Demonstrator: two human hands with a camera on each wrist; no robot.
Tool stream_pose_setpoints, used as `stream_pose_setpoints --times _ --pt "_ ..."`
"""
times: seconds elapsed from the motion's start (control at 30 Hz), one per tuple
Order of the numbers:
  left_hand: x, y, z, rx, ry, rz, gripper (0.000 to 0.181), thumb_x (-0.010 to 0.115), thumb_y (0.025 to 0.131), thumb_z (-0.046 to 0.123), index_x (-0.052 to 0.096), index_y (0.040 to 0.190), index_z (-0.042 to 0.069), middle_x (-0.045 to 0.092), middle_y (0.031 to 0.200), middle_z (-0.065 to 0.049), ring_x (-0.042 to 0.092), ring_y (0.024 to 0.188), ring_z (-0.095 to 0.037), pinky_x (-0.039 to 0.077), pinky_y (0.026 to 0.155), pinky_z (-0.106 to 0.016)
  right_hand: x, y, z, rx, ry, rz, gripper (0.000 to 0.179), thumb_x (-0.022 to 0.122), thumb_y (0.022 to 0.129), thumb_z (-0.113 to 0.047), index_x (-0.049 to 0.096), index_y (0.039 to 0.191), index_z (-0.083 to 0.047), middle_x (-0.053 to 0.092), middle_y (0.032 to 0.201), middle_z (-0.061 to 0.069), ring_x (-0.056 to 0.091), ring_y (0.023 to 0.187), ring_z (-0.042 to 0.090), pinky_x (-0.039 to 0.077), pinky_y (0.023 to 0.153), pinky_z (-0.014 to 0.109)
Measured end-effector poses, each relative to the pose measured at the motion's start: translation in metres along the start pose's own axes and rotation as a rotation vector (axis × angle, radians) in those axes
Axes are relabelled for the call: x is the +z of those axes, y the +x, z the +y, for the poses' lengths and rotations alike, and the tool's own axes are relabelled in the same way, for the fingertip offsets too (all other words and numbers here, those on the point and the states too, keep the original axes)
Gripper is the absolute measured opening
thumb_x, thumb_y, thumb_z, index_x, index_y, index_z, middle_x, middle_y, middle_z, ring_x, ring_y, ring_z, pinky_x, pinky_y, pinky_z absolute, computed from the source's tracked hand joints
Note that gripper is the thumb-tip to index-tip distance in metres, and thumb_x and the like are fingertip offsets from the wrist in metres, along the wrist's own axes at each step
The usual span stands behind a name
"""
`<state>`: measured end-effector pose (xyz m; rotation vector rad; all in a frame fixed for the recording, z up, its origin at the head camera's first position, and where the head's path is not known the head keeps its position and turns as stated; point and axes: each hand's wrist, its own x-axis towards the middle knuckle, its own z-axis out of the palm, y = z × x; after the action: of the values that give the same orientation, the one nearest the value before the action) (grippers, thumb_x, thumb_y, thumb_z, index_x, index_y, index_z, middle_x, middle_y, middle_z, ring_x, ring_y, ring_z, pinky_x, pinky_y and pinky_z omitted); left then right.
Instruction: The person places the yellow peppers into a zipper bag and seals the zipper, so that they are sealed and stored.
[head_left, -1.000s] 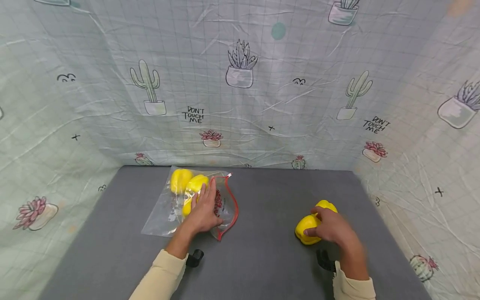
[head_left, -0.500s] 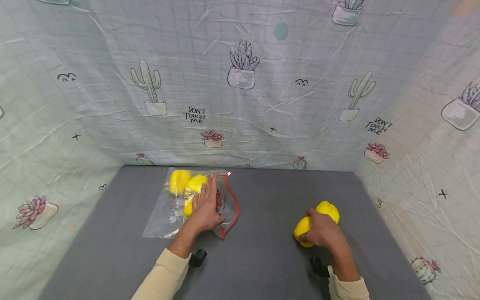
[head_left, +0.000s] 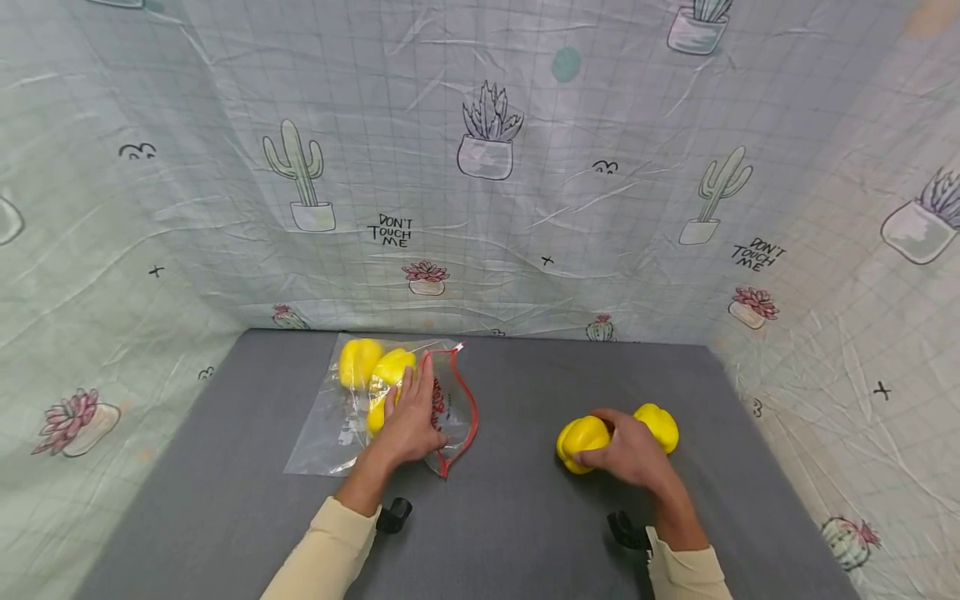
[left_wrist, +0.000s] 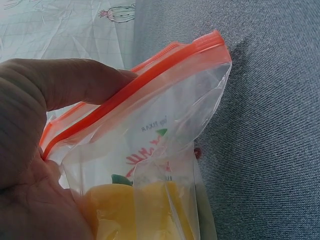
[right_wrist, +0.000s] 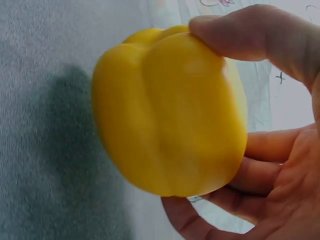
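Left of centre in the frame, a clear zip bag (head_left: 318, 446) lies on the grey table (head_left: 517, 517), at least two yellow peppers (head_left: 360, 363) showing through its plastic, its red-edged mouth facing right. Across it goes the left hand (head_left: 411, 425), fingers stretched out over the plastic, thumb by the red edge! Right of centre, the right hand (head_left: 630, 448) grips a yellow pepper (head_left: 582, 444) between thumb and fingers, outside the bag. Farther right, another loose pepper (head_left: 657, 427) sits partly behind that hand.
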<state>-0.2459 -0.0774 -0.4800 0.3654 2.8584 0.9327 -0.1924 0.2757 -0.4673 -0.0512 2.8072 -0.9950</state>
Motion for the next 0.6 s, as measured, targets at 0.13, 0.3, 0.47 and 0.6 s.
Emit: stream_pose_setpoints --times 0.13,0.3,0.47,0.6 --pt "-0.001 -0.001 -0.001 0.004 -0.004 -0.003 0.134 0.09 0.074 0.014 -0.005 0.168 0.008 0.0 0.178 -0.013 -0.002 0.164 -0.041 0.002 0.128 -0.067 0.003 0.004 -0.002 -0.023 0.049 0.015 0.08 0.086 0.08 -0.033 0.055 0.145 0.003 0.066 0.134 0.02 0.064 0.103 0.025 0.055 0.085 0.037" --pt "-0.001 -0.001 -0.001 0.013 0.0 0.005 0.133 0.089 0.073 0.012 -0.004 0.168 0.008 0.002 0.178 -0.014 -0.001 0.164 -0.041 0.003 0.128 -0.067 0.009 0.009 -0.008 -0.068 0.103 0.039 0.078 0.086 0.08 -0.031 0.056 0.144 0.003 0.065 0.137 0.021 0.065 0.107 0.029 0.056 0.088 0.038" --pt "-0.001 -0.002 -0.001 0.012 0.004 0.007 0.133 0.089 0.074 0.011 -0.004 0.168 0.007 0.002 0.178 -0.014 -0.002 0.164 -0.041 0.003 0.128 -0.067 0.017 0.014 -0.015 -0.09 0.119 0.054 0.077 0.087 0.079 -0.033 0.058 0.142 0.001 0.065 0.138 0.02 0.064 0.108 0.028 0.055 0.087 0.036" --pt "-0.001 -0.002 0.0 0.009 0.007 0.008 0.132 0.089 0.074 0.012 -0.004 0.168 0.008 0.003 0.178 -0.014 -0.001 0.164 -0.041 0.002 0.129 -0.066 0.023 0.018 -0.022 -0.108 0.127 0.063 0.077 0.087 0.079 -0.034 0.059 0.143 -0.001 0.065 0.139 0.019 0.065 0.11 0.03 0.056 0.089 0.039"
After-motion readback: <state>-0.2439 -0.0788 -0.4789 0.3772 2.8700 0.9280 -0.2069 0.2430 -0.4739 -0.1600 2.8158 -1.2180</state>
